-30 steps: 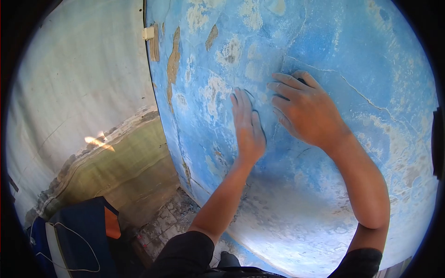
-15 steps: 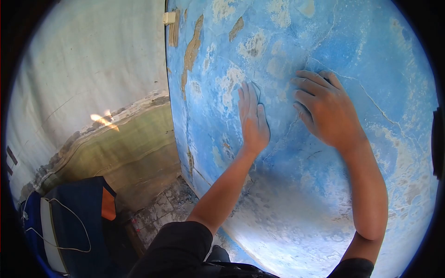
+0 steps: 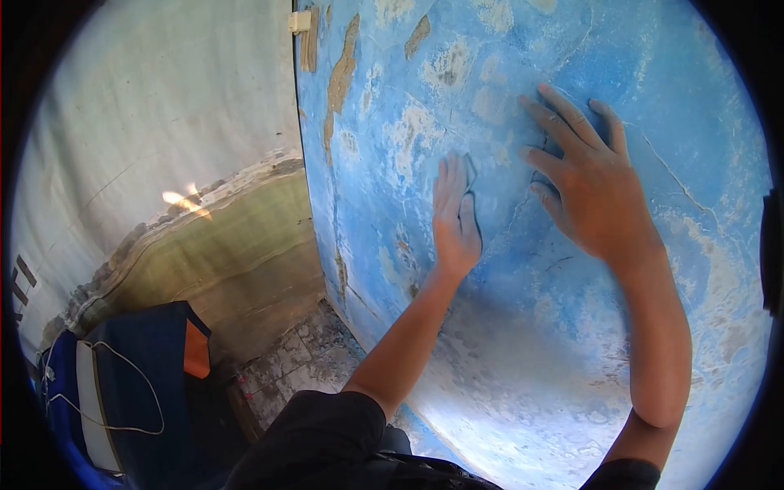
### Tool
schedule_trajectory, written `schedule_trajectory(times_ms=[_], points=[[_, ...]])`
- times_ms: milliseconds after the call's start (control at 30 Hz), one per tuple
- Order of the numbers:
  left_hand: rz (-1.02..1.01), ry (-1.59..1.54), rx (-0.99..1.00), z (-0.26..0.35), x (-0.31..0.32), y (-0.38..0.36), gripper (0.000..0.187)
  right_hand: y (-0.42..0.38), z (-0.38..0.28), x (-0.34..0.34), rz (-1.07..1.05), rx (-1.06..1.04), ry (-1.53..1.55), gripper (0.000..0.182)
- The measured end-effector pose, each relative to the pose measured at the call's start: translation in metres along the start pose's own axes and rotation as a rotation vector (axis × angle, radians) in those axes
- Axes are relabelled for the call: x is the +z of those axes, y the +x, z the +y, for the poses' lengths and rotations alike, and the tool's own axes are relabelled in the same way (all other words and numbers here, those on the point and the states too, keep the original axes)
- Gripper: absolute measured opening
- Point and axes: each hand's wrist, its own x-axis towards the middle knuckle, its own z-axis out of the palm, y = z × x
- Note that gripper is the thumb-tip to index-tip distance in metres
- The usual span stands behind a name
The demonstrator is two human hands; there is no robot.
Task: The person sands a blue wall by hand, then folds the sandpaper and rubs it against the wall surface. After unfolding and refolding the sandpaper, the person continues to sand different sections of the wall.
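Observation:
A blue painted wall (image 3: 506, 229) with cracks and pale worn patches fills the middle and right of the view. My left hand (image 3: 457, 229) lies along it with fingers stretched upward and close together, palm toward the surface. To its right and a little higher is my right hand (image 3: 594, 184), fingers spread wide and slightly bent, fingertips at the wall near a thin crack (image 3: 674, 184). Nothing shows in either hand. Dark shadow edges outline the fingers of both hands. Their palms are hidden from view.
Bare brown strips (image 3: 339, 77) mark the wall's left part, near a small pale box (image 3: 300, 22). A whitish sheet (image 3: 163, 98) hangs at left above a greenish wall section (image 3: 237, 229). Below stands a dark blue covered object (image 3: 143, 359) with a cord (image 3: 135, 429), beside dusty floor (image 3: 298, 355).
My right hand has opened from bunched, curled fingers to a wide spread and reaches higher. My left hand has shifted slightly right and down. The view has moved a little.

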Motion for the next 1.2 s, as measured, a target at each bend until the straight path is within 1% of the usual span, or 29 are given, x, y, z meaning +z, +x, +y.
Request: schedule_trajectory(times_ms=[33,67,100,167,233,267,333,367,433,533,600,633,667,733,767,833,933,967,1033,1067,1133,1200], points=[[0.079,0.024,-0.072,0.002,0.000,-0.015,0.052,0.000,0.001,0.002,0.031,-0.005,-0.030,0.027],[0.081,0.022,-0.071,0.009,0.004,-0.032,0.052,0.000,0.002,0.003,0.067,-0.009,-0.063,0.022],[0.070,0.037,-0.063,0.019,0.009,-0.044,0.051,0.000,0.002,0.003,0.073,-0.008,-0.068,0.022],[0.058,0.058,-0.044,0.031,0.008,-0.035,0.050,0.002,0.002,0.003,0.060,0.015,-0.052,0.023],[-0.167,0.036,0.117,0.051,0.005,-0.011,0.049,0.005,0.004,0.003,0.071,0.025,-0.047,0.024],[-0.163,0.032,0.105,0.050,0.004,0.005,0.049,0.006,0.005,0.002,0.084,0.031,-0.047,0.024],[-0.056,0.036,0.092,0.039,-0.004,0.039,0.049,0.005,0.004,0.002,0.082,0.023,-0.049,0.023],[-0.049,0.043,0.097,0.030,-0.009,0.038,0.049,0.006,0.004,0.002,0.091,0.029,-0.049,0.023],[0.064,0.081,-0.039,0.001,-0.014,0.029,0.050,0.008,0.004,0.001,0.102,0.033,-0.052,0.022],[-0.004,0.131,-0.005,0.014,-0.002,-0.035,0.050,0.007,0.003,0.000,0.105,0.053,-0.052,0.022],[-0.066,0.112,0.035,0.021,-0.001,-0.035,0.050,0.007,0.002,0.003,0.091,0.061,-0.044,0.022],[-0.106,0.086,0.068,0.026,0.000,-0.034,0.051,0.006,0.003,0.004,0.091,0.060,-0.036,0.025],[-0.109,0.076,0.057,0.024,0.000,-0.025,0.051,0.005,0.004,0.005,0.088,0.054,-0.032,0.029],[-0.042,0.086,0.103,0.011,-0.004,0.008,0.052,0.005,0.003,0.005,0.083,0.050,-0.043,0.028],[-0.037,0.073,0.100,0.007,-0.005,0.013,0.052,0.005,0.003,0.006,0.094,0.050,-0.048,0.027],[0.096,0.032,-0.111,0.003,-0.005,0.016,0.052,0.006,0.002,0.005,0.087,0.045,-0.055,0.027],[0.128,0.079,-0.153,0.030,0.017,-0.043,0.052,0.006,0.003,0.004,0.083,0.040,-0.053,0.026],[0.130,0.069,-0.149,0.037,0.018,-0.050,0.052,0.007,0.004,0.004,0.088,0.038,-0.046,0.025],[0.015,0.091,-0.074,0.055,0.019,-0.054,0.052,0.005,0.004,0.005,0.089,0.036,-0.049,0.025],[0.018,0.081,-0.078,0.052,0.020,-0.044,0.052,0.004,0.004,0.005,0.089,0.031,-0.042,0.026],[0.031,0.038,0.002,0.035,0.012,-0.004,0.051,0.003,0.004,0.005,0.083,0.027,-0.040,0.025],[0.050,0.026,-0.027,0.020,0.001,0.016,0.050,0.002,0.004,0.005,0.086,0.031,-0.037,0.025]])
